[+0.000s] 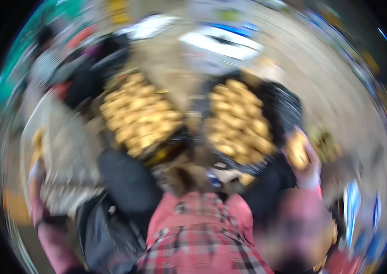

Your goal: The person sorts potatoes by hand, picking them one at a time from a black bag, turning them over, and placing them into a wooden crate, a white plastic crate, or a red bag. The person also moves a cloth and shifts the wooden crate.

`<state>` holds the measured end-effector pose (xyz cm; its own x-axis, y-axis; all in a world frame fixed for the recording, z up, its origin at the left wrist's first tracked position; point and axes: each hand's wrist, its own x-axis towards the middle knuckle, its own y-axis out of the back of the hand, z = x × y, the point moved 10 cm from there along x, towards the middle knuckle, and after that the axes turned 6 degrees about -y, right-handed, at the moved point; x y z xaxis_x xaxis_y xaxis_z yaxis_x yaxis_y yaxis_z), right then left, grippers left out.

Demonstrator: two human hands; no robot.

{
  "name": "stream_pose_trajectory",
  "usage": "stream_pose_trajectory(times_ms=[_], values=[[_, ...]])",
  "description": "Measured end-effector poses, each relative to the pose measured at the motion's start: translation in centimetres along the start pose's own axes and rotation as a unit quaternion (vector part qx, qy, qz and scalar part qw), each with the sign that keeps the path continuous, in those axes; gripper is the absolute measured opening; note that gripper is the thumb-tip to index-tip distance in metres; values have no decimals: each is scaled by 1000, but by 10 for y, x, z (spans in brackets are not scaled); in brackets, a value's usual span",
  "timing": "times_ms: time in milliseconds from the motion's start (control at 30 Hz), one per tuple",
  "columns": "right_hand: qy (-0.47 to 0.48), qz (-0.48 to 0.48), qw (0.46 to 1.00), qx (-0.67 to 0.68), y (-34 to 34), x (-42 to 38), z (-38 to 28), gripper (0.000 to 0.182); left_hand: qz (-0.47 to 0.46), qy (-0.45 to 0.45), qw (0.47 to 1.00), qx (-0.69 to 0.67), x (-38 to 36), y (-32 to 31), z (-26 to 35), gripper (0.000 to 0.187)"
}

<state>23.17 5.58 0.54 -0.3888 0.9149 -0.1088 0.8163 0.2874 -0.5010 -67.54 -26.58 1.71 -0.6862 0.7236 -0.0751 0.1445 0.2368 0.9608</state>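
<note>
My right hand is wrapped round a yellowish-brown, potato-like item, just right of a black-lined container. That container holds a heap of similar round items. A second heap fills another container to its left. Far out on the left, my left hand is beside a pale translucent sack, with something yellowish at its fingers. Motion blur hides the finer detail of that hand.
A white box stands beyond the heaps. Other people are at the upper left. A greenish pile lies on the floor to the right. My knees flank the near side of the containers.
</note>
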Motion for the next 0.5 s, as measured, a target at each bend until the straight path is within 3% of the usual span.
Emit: stream_pose_trajectory(times_ms=[33, 100, 200, 233, 300, 333, 367, 433, 500], values=[[46, 45, 997, 45, 20, -13, -14, 64, 5, 9, 1000, 3, 10, -9, -17, 43], [101, 36, 991, 85, 69, -46, -38, 60, 23, 50, 998, -3, 31, -15, -43, 44], [170, 153, 965, 125, 139, -113, -63, 52, 60, 130, 989, -20, 33, 2, -70, 45], [179, 198, 956, 123, 166, -137, -62, 49, 78, 155, 984, -31, 30, 9, -78, 45], [184, 353, 917, -13, 233, -194, -52, 44, 127, 201, 969, -70, 19, 22, -89, 46], [135, 431, 884, 116, 277, -220, -26, 38, 158, 225, 957, -94, 12, 28, -93, 46], [101, 449, 881, 108, 300, -237, -10, 37, 197, 233, 943, -129, 7, 36, -94, 47], [-13, 530, 847, -52, 330, -265, 21, 42, 296, 209, 904, -226, 4, 49, -86, 48], [-50, 523, 849, -58, 340, -268, 54, 38, 374, 101, 855, -344, 14, 57, -48, 48]])
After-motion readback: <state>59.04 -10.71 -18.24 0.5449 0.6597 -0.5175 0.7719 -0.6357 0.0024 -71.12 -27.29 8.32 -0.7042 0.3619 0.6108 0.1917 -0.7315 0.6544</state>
